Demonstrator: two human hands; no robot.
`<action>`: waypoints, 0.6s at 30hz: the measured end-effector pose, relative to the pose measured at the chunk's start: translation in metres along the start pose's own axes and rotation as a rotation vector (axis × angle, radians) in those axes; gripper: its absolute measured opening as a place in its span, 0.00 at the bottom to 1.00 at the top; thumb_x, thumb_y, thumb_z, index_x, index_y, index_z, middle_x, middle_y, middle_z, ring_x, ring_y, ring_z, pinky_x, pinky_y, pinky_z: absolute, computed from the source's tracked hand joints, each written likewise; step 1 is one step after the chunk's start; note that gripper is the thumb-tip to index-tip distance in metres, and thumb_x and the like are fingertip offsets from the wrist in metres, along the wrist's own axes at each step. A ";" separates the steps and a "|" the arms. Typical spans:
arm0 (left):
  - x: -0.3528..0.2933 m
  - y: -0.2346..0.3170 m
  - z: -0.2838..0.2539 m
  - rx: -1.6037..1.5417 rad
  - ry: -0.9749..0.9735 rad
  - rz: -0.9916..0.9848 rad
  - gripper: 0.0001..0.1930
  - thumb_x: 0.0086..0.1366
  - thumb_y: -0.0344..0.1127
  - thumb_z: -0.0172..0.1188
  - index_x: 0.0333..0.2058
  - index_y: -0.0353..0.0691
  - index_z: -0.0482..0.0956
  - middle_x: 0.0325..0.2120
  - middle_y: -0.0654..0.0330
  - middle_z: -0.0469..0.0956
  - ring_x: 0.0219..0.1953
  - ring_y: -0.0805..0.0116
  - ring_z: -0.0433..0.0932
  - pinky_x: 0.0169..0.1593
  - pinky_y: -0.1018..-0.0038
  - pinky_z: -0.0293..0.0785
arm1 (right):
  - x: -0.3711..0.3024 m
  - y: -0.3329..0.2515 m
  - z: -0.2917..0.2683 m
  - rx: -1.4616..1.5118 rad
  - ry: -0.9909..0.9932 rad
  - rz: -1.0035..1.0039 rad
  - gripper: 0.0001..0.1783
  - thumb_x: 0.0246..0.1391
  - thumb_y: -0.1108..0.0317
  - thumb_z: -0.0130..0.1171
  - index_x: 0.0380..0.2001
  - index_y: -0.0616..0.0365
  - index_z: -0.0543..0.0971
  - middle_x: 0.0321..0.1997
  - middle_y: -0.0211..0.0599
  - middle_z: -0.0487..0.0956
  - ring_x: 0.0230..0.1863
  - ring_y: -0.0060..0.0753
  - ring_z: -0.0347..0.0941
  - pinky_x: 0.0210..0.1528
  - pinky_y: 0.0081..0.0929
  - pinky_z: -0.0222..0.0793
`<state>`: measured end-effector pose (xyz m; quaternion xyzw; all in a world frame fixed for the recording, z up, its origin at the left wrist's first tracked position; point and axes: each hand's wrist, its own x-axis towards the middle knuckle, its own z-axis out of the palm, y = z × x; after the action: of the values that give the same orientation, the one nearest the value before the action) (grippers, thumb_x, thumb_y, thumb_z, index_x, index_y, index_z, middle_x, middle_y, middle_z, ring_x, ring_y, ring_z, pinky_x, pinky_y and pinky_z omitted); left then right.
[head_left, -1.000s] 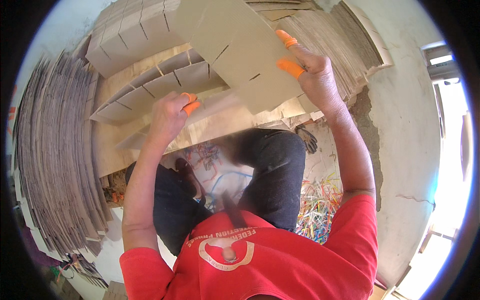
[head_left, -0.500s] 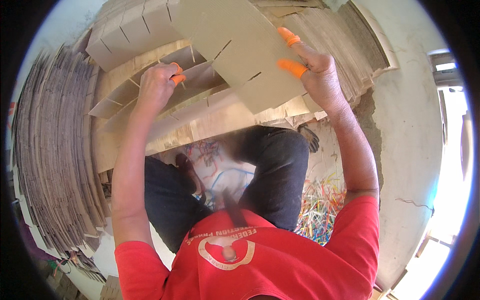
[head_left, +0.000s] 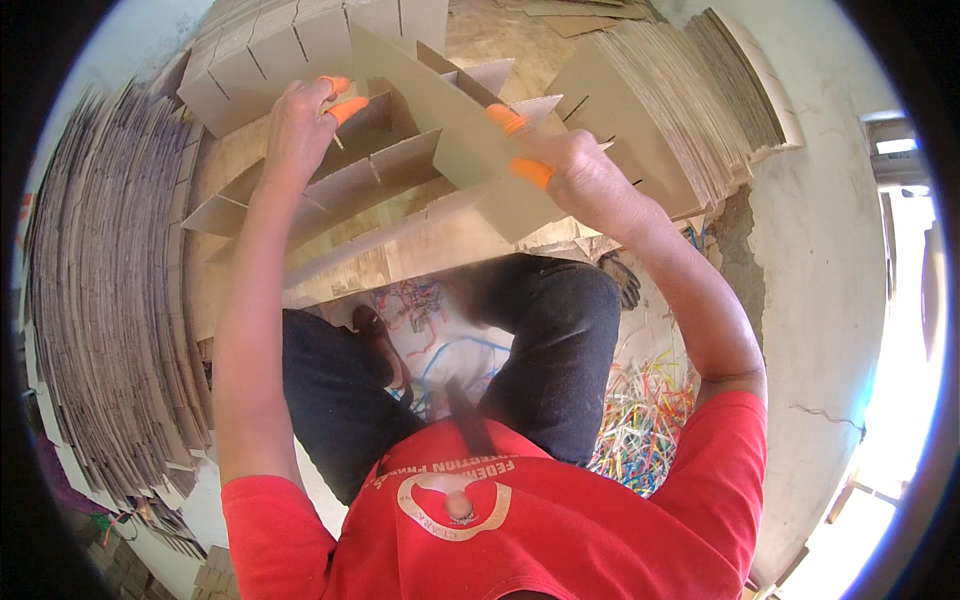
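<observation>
Orange covers sit on the thumb and a finger of each hand. My right hand (head_left: 590, 175) grips a flat cardboard divider sheet (head_left: 450, 130), standing tilted among crossing strips. At the left, my left hand (head_left: 303, 125) is closed, its covered fingertips pinching the upper edge of a slotted cardboard strip (head_left: 375, 125). Several strips stand on edge below and between my hands, some crossing at their slots; a long one (head_left: 385, 175) runs towards the sheet. Part of the left-hand strip is hidden behind my fingers.
The strips stand on a wooden board (head_left: 380, 270). Slotted cardboard is stacked at the back left (head_left: 260, 60), with another cardboard stack (head_left: 660, 110) at the right. A tall cardboard pile (head_left: 110, 300) fills the far left. Coloured plastic straps (head_left: 645, 420) lie on the floor.
My right hand has moved left and down, turning the sheet from nearly flat to upright among the strips. My left hand has moved slightly up and left, and the strips have spread apart.
</observation>
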<state>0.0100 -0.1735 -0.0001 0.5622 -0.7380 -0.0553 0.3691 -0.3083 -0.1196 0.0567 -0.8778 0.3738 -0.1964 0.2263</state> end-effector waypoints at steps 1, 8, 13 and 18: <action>0.005 -0.005 0.002 0.101 0.015 0.033 0.15 0.55 0.39 0.69 0.38 0.37 0.83 0.33 0.48 0.82 0.35 0.53 0.79 0.38 0.64 0.74 | 0.001 0.000 0.003 -0.047 -0.066 0.026 0.22 0.53 0.76 0.53 0.54 0.56 0.74 0.28 0.51 0.79 0.30 0.47 0.77 0.32 0.38 0.73; 0.003 0.000 -0.002 0.123 -0.042 -0.037 0.16 0.57 0.38 0.68 0.42 0.38 0.82 0.40 0.52 0.82 0.43 0.55 0.78 0.48 0.65 0.73 | 0.007 0.008 0.017 -0.314 -0.346 0.079 0.22 0.51 0.75 0.54 0.51 0.53 0.75 0.34 0.44 0.80 0.37 0.49 0.78 0.36 0.42 0.74; -0.031 0.069 -0.066 -0.085 0.090 -0.151 0.16 0.57 0.31 0.68 0.45 0.36 0.82 0.40 0.57 0.82 0.45 0.66 0.79 0.52 0.72 0.71 | -0.049 0.067 -0.021 -0.688 0.443 0.199 0.22 0.51 0.76 0.57 0.51 0.49 0.77 0.43 0.36 0.79 0.44 0.42 0.77 0.44 0.39 0.76; -0.089 0.088 -0.083 -0.159 0.147 -0.221 0.16 0.55 0.23 0.68 0.44 0.32 0.83 0.40 0.60 0.83 0.42 0.73 0.78 0.49 0.74 0.73 | -0.114 0.134 -0.044 -1.133 0.382 0.528 0.26 0.52 0.59 0.63 0.55 0.50 0.72 0.46 0.43 0.77 0.48 0.47 0.73 0.44 0.44 0.71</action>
<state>-0.0009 -0.0366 0.0609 0.6115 -0.6360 -0.1122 0.4572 -0.4802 -0.1286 0.0001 -0.6895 0.6561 -0.0593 -0.3010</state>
